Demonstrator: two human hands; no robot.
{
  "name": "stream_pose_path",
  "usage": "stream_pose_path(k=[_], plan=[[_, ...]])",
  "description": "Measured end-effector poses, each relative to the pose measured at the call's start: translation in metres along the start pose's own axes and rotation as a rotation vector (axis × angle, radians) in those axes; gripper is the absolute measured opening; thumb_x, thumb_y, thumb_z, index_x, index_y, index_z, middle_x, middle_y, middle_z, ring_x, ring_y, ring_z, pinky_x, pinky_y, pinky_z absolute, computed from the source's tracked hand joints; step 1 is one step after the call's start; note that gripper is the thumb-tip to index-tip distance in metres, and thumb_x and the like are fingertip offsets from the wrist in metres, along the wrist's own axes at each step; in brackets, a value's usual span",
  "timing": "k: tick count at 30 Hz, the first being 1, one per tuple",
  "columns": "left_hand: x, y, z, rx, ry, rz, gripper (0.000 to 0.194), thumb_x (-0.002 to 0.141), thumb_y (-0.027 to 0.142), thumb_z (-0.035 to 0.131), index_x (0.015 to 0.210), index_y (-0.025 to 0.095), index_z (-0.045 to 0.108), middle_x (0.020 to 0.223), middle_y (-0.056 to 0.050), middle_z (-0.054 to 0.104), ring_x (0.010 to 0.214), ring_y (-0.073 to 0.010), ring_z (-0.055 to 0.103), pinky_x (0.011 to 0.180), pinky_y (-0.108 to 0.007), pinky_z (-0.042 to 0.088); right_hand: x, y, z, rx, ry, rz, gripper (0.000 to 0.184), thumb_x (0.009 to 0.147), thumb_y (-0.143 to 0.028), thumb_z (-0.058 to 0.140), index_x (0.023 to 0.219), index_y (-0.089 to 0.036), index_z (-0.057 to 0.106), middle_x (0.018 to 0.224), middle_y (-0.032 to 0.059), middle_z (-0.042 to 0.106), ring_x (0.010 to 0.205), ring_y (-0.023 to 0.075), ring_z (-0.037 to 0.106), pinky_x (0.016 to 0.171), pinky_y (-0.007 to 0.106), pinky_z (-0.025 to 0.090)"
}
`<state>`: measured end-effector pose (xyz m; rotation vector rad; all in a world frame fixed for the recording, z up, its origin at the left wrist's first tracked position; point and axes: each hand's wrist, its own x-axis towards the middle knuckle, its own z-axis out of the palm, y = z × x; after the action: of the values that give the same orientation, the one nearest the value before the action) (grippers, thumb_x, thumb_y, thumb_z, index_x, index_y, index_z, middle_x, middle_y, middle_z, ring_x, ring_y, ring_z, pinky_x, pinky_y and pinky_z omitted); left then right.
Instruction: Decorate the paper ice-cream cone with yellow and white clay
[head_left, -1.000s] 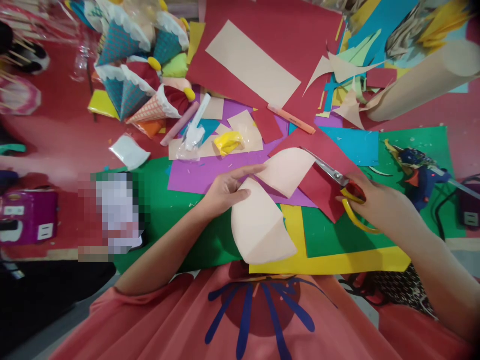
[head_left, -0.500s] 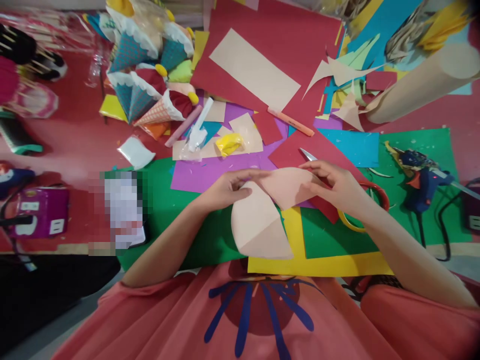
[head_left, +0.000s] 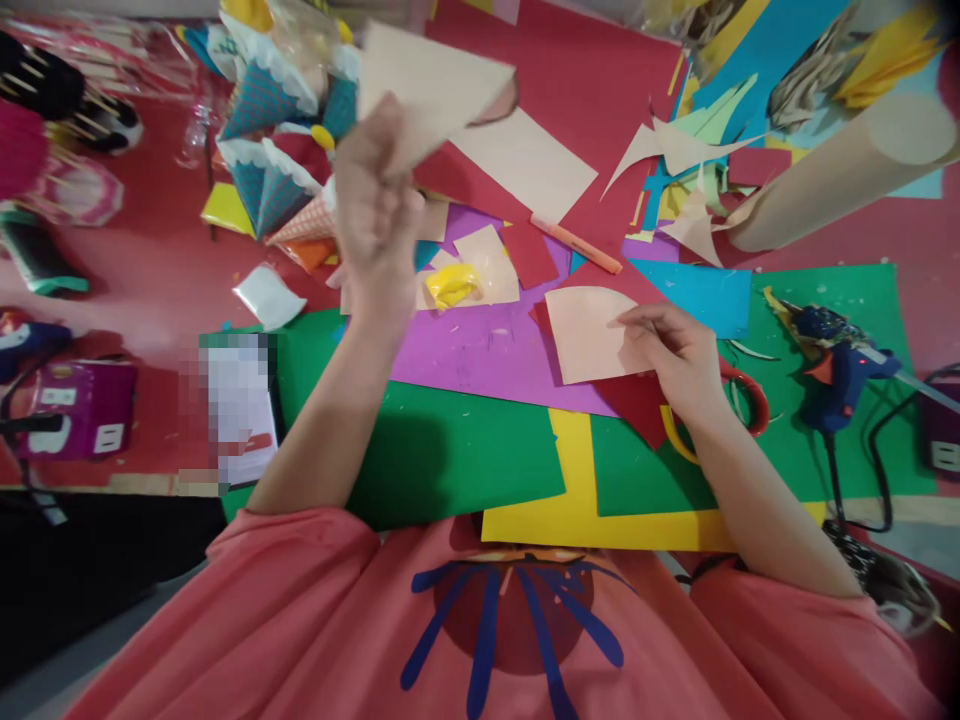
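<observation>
The left hand [head_left: 377, 205] is lifting one cream sheet [head_left: 431, 90] over the far left of the work, pinching its near edge between thumb and fingers; the motion is blurring it. The right hand [head_left: 679, 355] is holding the small cream piece [head_left: 592, 335] by its right edge, fingertips closing on it above the red paper [head_left: 652, 415], with the scissors [head_left: 746, 395] lying just to its right on the green sheet [head_left: 465, 450]. Both pieces are probably feeling very light and fairly soft, bending easily and creasing under a hard squeeze rather than slipping. An edge or corner is offering the best hold, a light flat pinch keeping the curved far edge of the small piece unbent.
</observation>
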<state>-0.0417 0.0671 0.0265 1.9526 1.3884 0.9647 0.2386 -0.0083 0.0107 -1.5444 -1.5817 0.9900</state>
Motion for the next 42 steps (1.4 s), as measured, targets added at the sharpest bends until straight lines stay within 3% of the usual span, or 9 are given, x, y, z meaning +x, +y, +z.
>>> stream_pose_path(k=[10,15,18,21,25,28,33,38,42], plan=[[-0.030,0.018,0.020,0.085,0.073,0.149,0.036,0.096,0.050,0.045,0.116,0.023,0.059,0.129,-0.009,0.060,0.128,-0.0233,0.052,0.107,-0.042,0.044,-0.008,-0.001,0.001,0.018,-0.193,-0.151,0.028,0.085,-0.012,0.044,0.092,-0.023,0.069,0.097,0.0021,0.074,0.095,0.0185,0.068,0.088,0.036,0.054],[-0.056,0.013,0.039,0.135,-0.153,0.248,0.040,0.089,0.051,0.057,0.115,0.021,0.060,0.138,-0.011,0.056,0.132,-0.0275,0.048,0.113,-0.047,0.035,-0.011,-0.007,0.006,-0.056,-0.362,-0.231,0.028,0.089,-0.013,0.043,0.094,-0.023,0.069,0.099,0.0027,0.074,0.093,0.0172,0.069,0.086,0.033,0.055],[-0.067,0.014,0.044,0.041,-0.287,0.092,0.032,0.091,0.048,0.052,0.094,0.018,0.063,0.103,-0.008,0.070,0.098,-0.0211,0.064,0.090,-0.034,0.049,-0.011,-0.009,0.007,-0.135,-0.417,-0.316,0.028,0.093,-0.016,0.042,0.099,-0.025,0.067,0.101,0.0018,0.075,0.093,0.0167,0.069,0.084,0.032,0.055],[-0.068,0.015,0.042,-0.036,-0.354,-0.081,0.029,0.091,0.042,0.050,0.080,0.017,0.060,0.076,-0.001,0.066,0.071,-0.0141,0.059,0.066,-0.024,0.046,-0.011,-0.010,0.003,-0.310,-0.350,-0.421,0.026,0.095,-0.022,0.046,0.114,-0.026,0.063,0.113,0.0046,0.072,0.106,0.0200,0.066,0.092,0.036,0.053],[-0.067,0.012,0.040,-0.049,-0.241,-0.135,0.033,0.087,0.039,0.057,0.113,0.019,0.060,0.106,-0.003,0.070,0.087,-0.0164,0.065,0.071,-0.023,0.048,-0.010,-0.004,-0.009,-0.699,-0.169,-0.365,0.047,0.090,-0.026,0.054,0.136,-0.020,0.048,0.126,0.0135,0.064,0.117,0.0317,0.060,0.095,0.050,0.051],[-0.069,0.008,0.042,-0.038,-0.185,-0.083,0.036,0.090,0.034,0.053,0.122,0.020,0.059,0.120,-0.005,0.069,0.097,-0.0181,0.067,0.080,-0.025,0.051,-0.009,0.003,-0.018,-0.847,-0.154,-0.269,0.041,0.090,-0.030,0.052,0.130,-0.019,0.053,0.118,0.0151,0.066,0.111,0.0351,0.061,0.087,0.052,0.053],[-0.073,0.006,0.047,0.036,-0.201,0.008,0.031,0.093,0.026,0.044,0.107,0.017,0.070,0.104,-0.007,0.075,0.091,-0.0168,0.071,0.078,-0.025,0.053,-0.004,0.012,-0.031,-0.824,-0.091,-0.230,0.032,0.092,-0.029,0.049,0.119,-0.021,0.063,0.110,0.0143,0.067,0.105,0.0312,0.063,0.088,0.047,0.054],[-0.077,0.004,0.051,0.131,-0.189,0.054,0.034,0.089,0.022,0.045,0.112,0.016,0.069,0.109,-0.008,0.074,0.095,-0.0181,0.071,0.080,-0.027,0.054,0.017,0.011,-0.046,-0.877,0.037,-0.045,0.035,0.087,-0.025,0.057,0.118,-0.014,0.067,0.110,0.0167,0.068,0.099,0.0301,0.065,0.089,0.044,0.054],[-0.077,0.003,0.050,0.314,-0.110,0.160,0.030,0.091,0.034,0.049,0.103,0.020,0.072,0.091,-0.005,0.076,0.083,-0.0179,0.070,0.076,-0.029,0.053,0.040,-0.007,-0.042,-1.020,0.053,-0.014,0.046,0.086,-0.023,0.060,0.130,-0.008,0.058,0.122,0.0193,0.063,0.119,0.0388,0.056,0.101,0.052,0.047]])
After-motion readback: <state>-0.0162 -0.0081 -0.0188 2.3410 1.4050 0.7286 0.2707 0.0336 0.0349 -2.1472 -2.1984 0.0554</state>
